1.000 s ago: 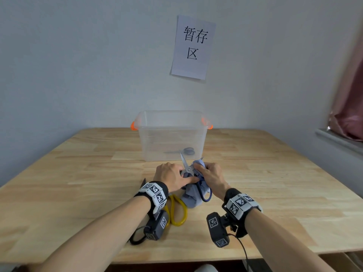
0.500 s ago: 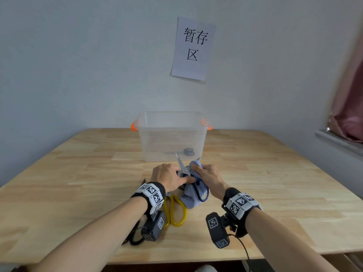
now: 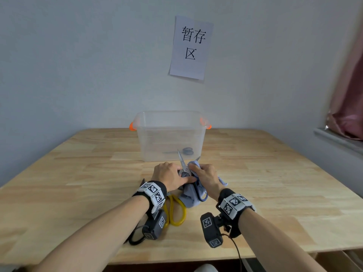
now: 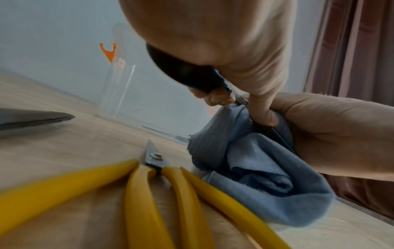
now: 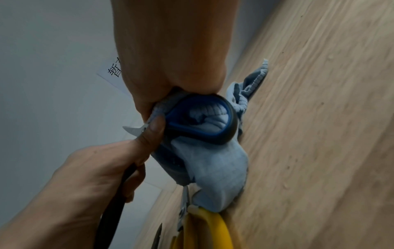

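Observation:
My left hand [image 3: 169,176] grips blue-and-black-handled scissors [image 3: 183,163] just above the table, blades spread and pointing away from me. One blade stands bare; the other is wrapped in a blue cloth [image 3: 189,199] that my right hand [image 3: 208,177] pinches around it. The scissors' handle loop [image 5: 202,121] sits under my right palm [image 5: 170,50], with the cloth [image 5: 217,168] bunched through and below it. In the left wrist view my thumb [image 4: 262,84] presses by the pivot, above the cloth [image 4: 255,176].
Yellow-handled scissors [image 3: 176,213] lie shut on the wooden table [image 3: 78,173] under my left wrist, touching the cloth. A dark blade [image 4: 32,118] lies to their left. A clear bin [image 3: 170,134] with orange latches stands behind, holding dark scissors [image 3: 186,151].
The bare blade has tilted slightly to the left and the right hand with the cloth has shifted a little on the other blade. Both hands keep their hold.

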The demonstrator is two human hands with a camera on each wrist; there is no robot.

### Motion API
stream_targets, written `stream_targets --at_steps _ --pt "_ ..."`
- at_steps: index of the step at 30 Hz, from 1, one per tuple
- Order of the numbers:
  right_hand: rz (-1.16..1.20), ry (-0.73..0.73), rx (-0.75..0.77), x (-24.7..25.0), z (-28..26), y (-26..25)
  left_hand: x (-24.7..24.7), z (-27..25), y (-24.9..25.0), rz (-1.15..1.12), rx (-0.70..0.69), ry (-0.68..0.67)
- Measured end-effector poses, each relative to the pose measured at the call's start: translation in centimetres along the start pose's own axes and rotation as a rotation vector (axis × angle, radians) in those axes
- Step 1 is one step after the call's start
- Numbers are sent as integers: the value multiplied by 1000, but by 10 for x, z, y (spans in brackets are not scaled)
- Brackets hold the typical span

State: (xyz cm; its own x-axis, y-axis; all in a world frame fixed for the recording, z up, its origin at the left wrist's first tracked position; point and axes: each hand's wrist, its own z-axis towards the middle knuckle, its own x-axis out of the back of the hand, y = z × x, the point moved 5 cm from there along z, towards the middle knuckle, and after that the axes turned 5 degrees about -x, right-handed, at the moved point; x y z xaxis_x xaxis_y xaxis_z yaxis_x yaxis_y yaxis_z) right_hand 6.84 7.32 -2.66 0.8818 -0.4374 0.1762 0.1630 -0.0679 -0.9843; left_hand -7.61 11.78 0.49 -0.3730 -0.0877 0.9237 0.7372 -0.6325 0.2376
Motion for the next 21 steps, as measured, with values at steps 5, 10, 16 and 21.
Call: stream_targets --at_steps 5,10,16,21 --pt "9 48 44 1 3 -5 2 -3 0 -19 9 10" --pt "58 57 30 1 4 -1 -2 -3 -5 -20 28 -5" --pt "-24 -82 -76 -7 -3 7 -8 1 -12 -69 84 -65" --pt "-59 -118 -56 -5 -5 7 -9 2 -11 -14 43 -53"
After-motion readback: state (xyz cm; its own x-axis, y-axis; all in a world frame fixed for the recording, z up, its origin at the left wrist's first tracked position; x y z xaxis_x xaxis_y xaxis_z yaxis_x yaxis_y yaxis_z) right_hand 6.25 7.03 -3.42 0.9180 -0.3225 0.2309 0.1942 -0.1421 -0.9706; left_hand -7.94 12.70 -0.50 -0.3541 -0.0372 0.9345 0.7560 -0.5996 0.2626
